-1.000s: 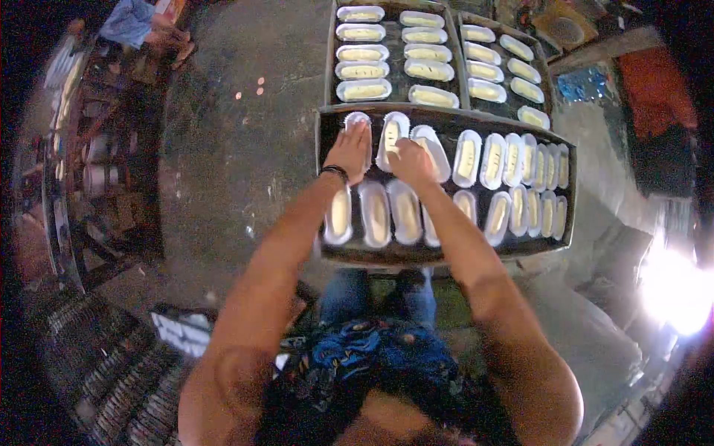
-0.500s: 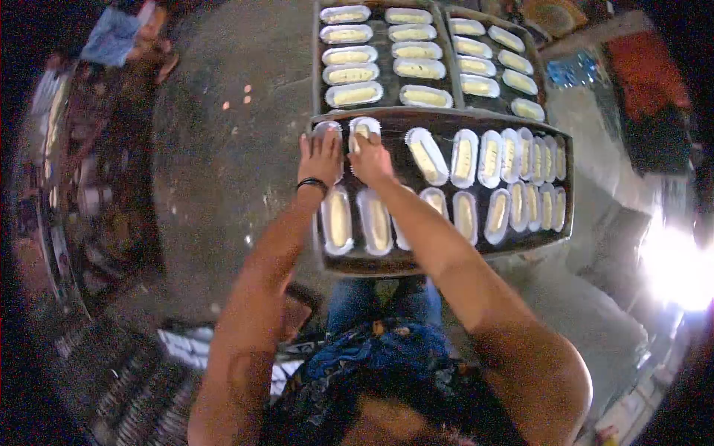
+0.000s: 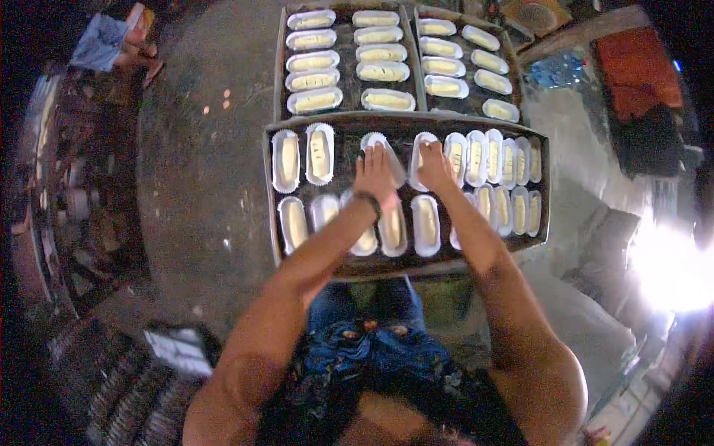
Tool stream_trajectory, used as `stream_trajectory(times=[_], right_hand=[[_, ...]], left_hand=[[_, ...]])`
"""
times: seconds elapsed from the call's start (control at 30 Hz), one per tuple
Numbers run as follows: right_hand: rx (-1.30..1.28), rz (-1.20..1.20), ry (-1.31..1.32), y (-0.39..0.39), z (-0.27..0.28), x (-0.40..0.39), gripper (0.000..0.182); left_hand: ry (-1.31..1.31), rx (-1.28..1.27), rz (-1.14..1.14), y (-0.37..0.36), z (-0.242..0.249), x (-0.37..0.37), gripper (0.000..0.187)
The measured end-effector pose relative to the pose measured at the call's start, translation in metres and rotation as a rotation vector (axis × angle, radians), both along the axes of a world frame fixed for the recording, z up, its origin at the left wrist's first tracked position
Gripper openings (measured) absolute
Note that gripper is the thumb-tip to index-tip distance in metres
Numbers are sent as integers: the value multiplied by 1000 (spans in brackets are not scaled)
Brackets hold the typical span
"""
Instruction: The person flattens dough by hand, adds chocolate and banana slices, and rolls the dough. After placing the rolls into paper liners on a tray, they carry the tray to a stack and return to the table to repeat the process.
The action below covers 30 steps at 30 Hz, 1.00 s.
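My left hand (image 3: pixel 376 177), with a dark band at its wrist, lies with fingers stretched over a tilted white paper liner (image 3: pixel 396 165) in the near dark tray (image 3: pixel 343 160). Just to its right, my right hand (image 3: pixel 436 168) has its fingers bent onto a pale dough roll (image 3: pixel 423 154) in another liner, mostly covered by the fingers. Two uncovered dough rolls (image 3: pixel 320 154) in liners stand at the tray's left end. Several more lie close together at its right. A front row of dough rolls (image 3: pixel 425 224) runs below, partly hidden by my forearms.
Behind the near tray, two more dark trays (image 3: pixel 343 104) hold several dough rolls in liners. Clear plastic bottles (image 3: pixel 558 70) lie to the right, near a red cloth-like thing (image 3: pixel 638 70). A bright light (image 3: pixel 673 264) glares at right. Another person's legs (image 3: pixel 141 37) show at upper left.
Both hands have moved right along the back row, leaving the two leftmost dough rolls uncovered. The view has shifted, so the trays appear farther left.
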State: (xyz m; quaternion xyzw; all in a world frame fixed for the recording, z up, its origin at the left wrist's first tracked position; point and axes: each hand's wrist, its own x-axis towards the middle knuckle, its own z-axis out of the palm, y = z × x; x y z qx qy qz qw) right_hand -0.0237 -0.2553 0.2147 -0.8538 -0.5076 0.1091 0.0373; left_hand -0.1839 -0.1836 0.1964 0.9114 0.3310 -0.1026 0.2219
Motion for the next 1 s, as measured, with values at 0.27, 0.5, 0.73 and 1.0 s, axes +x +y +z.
stream_trajectory(times=[0.27, 0.5, 0.73, 1.0], right_hand=[[163, 376, -97, 27, -26, -16, 57], [80, 338, -5, 43, -11, -31, 41], [56, 293, -33, 32, 5, -37, 37], [93, 158, -135, -63, 27, 67, 39]], left_hand=[[45, 192, -145, 47, -29, -20, 88], [42, 225, -274, 76, -1, -30, 77], [-86, 272, -282, 77, -15, -30, 83], [-488, 130, -214, 14, 24, 12, 68]])
